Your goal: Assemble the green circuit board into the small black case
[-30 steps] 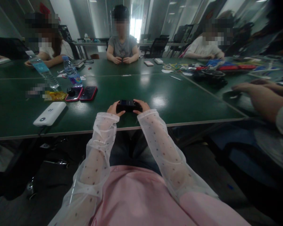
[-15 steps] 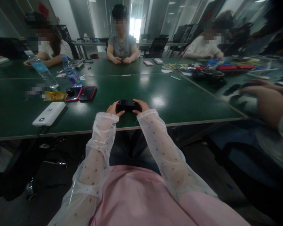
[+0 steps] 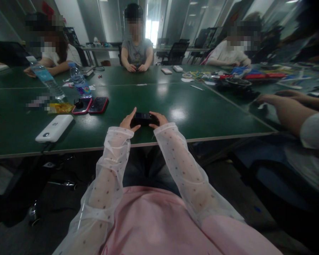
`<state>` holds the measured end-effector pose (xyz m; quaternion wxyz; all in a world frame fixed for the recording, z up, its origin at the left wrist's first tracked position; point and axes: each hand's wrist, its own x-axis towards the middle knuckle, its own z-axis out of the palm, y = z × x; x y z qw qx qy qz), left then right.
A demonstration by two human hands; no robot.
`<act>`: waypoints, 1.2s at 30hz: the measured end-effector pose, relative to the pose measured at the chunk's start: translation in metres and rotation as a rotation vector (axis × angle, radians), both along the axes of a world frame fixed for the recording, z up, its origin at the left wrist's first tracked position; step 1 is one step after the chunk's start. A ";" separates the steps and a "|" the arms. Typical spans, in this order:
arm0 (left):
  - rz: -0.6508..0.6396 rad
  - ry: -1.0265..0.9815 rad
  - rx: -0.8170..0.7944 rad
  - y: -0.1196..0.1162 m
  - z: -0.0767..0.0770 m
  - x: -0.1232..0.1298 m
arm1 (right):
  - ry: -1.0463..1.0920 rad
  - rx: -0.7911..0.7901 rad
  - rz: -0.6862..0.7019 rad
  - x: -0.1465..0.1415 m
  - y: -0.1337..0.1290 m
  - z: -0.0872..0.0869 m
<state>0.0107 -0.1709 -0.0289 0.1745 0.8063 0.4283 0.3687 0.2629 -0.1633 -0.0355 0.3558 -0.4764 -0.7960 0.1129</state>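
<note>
A small black device (image 3: 144, 119) with a dark screen is between my two hands, just above or on the green table (image 3: 117, 132) near its front edge. My left hand (image 3: 128, 121) is at its left end, thumb along the near side and a finger raised up and away from it. At the right end, my right hand (image 3: 159, 120) is closed round the device, fingers on top and thumb below. Sheer dotted sleeves cover both forearms.
Left on the table are a white power bank (image 3: 54, 128), two red-edged phones (image 3: 98, 105), a yellow packet (image 3: 60, 107) and two bottles (image 3: 80, 82). Several people sit around; a person's arm (image 3: 284, 108) reaches in at right, near cables and tools.
A finger of my left hand has lifted off the device's top. At the right, the other person's hands have shifted left slightly. My right hand looks unchanged.
</note>
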 end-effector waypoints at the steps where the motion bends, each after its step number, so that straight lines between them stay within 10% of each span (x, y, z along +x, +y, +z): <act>1: 0.016 0.032 0.000 -0.001 0.002 0.000 | 0.001 0.001 -0.002 0.000 0.000 0.000; 36: 0.129 -0.022 -0.141 0.005 -0.008 -0.001 | 0.087 -0.063 -0.088 -0.004 -0.004 0.004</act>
